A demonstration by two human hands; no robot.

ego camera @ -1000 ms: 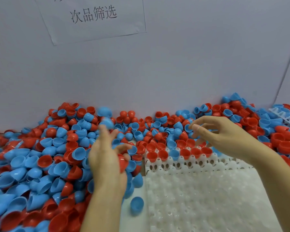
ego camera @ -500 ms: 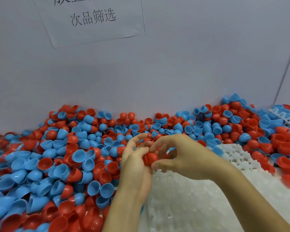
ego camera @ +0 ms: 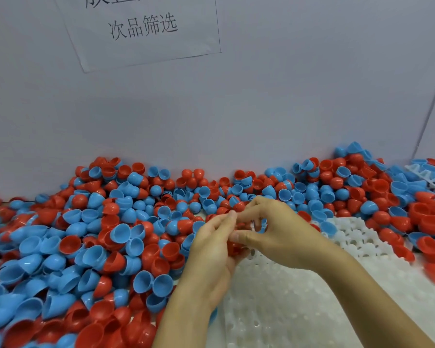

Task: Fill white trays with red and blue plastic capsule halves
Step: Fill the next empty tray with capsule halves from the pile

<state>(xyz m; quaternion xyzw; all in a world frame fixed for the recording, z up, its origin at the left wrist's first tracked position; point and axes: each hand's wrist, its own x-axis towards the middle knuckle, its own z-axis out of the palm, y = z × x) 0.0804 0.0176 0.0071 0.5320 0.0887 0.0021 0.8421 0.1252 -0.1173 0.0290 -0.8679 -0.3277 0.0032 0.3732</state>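
A big heap of red and blue capsule halves (ego camera: pixel 91 237) covers the bench on the left and along the back wall. A white tray (ego camera: pixel 299 305) with rows of round sockets lies at the lower right. My left hand (ego camera: pixel 211 252) is cupped over the tray's left edge and holds red capsule halves (ego camera: pixel 234 247) in its palm. My right hand (ego camera: pixel 279 232) meets it from the right, thumb and fingers pinching at those red halves. The halves are mostly hidden between the two hands.
More red and blue halves (ego camera: pixel 399 204) are piled past the tray's far right edge. A second white tray (ego camera: pixel 430 177) pokes out at the far right. A grey wall with a paper sign (ego camera: pixel 143 28) stands right behind the heap.
My right hand has swung left from over the tray's far row to my left hand. The left hand shifted right to the tray edge. Both now close on red halves.
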